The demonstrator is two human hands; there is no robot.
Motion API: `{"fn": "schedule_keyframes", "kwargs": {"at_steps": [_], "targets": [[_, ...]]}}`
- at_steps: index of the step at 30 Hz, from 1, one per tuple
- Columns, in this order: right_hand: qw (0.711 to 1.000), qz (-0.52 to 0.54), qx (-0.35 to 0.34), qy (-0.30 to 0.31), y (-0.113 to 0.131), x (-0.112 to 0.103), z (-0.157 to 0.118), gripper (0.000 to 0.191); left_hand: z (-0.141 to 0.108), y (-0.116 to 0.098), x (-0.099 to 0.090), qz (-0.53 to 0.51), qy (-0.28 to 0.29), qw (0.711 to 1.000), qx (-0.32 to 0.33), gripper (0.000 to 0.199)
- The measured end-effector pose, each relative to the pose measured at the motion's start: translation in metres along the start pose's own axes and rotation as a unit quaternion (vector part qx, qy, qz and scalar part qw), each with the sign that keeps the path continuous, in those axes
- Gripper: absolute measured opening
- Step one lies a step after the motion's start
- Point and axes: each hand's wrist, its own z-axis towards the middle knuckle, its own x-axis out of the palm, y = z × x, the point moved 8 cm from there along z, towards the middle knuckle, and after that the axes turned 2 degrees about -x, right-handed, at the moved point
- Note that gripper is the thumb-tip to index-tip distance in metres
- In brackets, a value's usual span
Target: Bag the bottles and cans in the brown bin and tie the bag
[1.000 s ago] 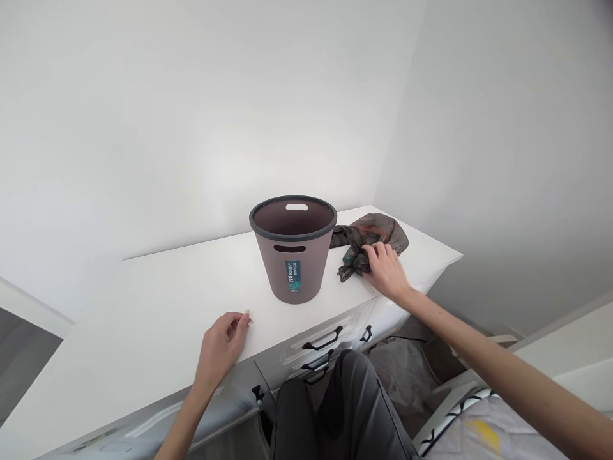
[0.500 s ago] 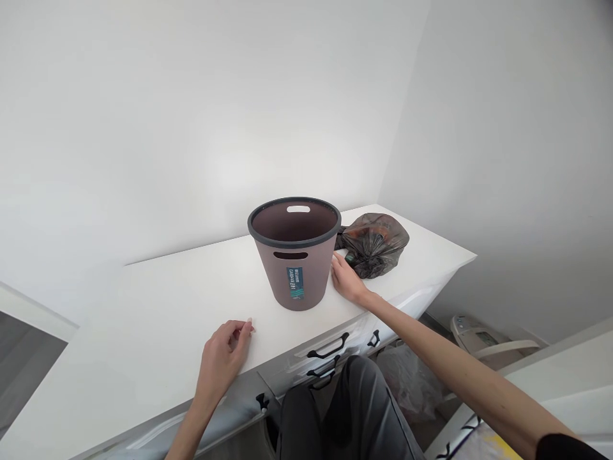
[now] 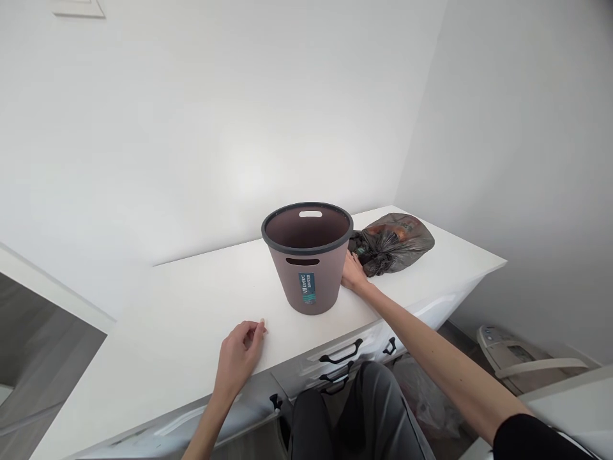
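A mauve garbage bin (image 3: 330, 287) with a dark rim, cut-out handles and a teal label stands upright on the white countertop. No liner shows inside it. To its right lies a dark, see-through plastic bag (image 3: 407, 246), gathered at its left end and with something orange showing through. My right hand (image 3: 353, 273) reaches beside the bin, its fingers at the gathered end of the bag and partly hidden by the bin. Resting on the countertop to the front left of the bin, my left hand (image 3: 242, 351) is curled, thumb and forefinger together, with nothing visible in it.
Black-handled drawers (image 3: 342, 351) line the cabinet front, above my knees. A beige appliance (image 3: 520, 354) with a handle stands low at the right. White walls meet behind the countertop (image 3: 191, 306). A clear plastic bag (image 3: 426, 396) hangs or lies beneath it.
The view has shifted slightly left. The dark bag looks longer and flatter. My right hand has moved a little farther behind the bin, toward the bag's gathered end. My left hand keeps its pose.
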Motion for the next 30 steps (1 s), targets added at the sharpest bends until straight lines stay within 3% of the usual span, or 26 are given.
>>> {"fn": "schedule_keyframes", "kwargs": {"at_steps": [4, 11, 14, 16, 19, 23, 26, 28, 30], "targets": [[1.000, 0.006, -0.018, 0.011, 0.015, -0.009, -0.034, 0.053, -0.006, -0.006, -0.002, -0.001, -0.002, 1.000, 0.007, 0.049], [0.993, 0.003, -0.098, -0.060, 0.039, -0.035, -0.128, 0.046, -0.006, 0.004, 0.002, 0.003, -0.003, 1.000, 0.020, 0.050], [0.982, 0.102, -0.135, -0.084, 0.048, -0.056, -0.175, 0.044, -0.007, 0.002, -0.002, -0.004, 0.004, 1.000, 0.027, 0.051], [0.967, 0.209, -0.119, -0.084, 0.048, -0.073, -0.204, 0.042, -0.011, -0.005, -0.004, -0.013, 0.015, 0.999, 0.028, 0.051], [0.914, 0.400, -0.036, -0.059, 0.044, -0.101, -0.235, 0.040, -0.025, -0.037, -0.006, -0.038, 0.021, 0.998, 0.050, 0.049], [0.793, 0.607, 0.052, -0.011, 0.052, -0.134, -0.253, 0.034, -0.054, -0.109, -0.004, -0.097, 0.021, 0.991, 0.091, 0.042], [0.705, 0.705, 0.072, -0.005, 0.062, -0.153, -0.253, 0.029, -0.071, -0.160, -0.003, -0.166, 0.051, 0.981, 0.091, 0.044], [0.673, 0.736, 0.068, -0.016, 0.067, -0.161, -0.250, 0.025, -0.077, -0.184, 0.001, -0.200, 0.107, 0.970, 0.086, 0.047], [0.666, 0.743, 0.063, -0.030, 0.070, -0.166, -0.248, 0.024, -0.081, -0.200, 0.005, -0.210, 0.171, 0.958, 0.097, 0.045]]}}
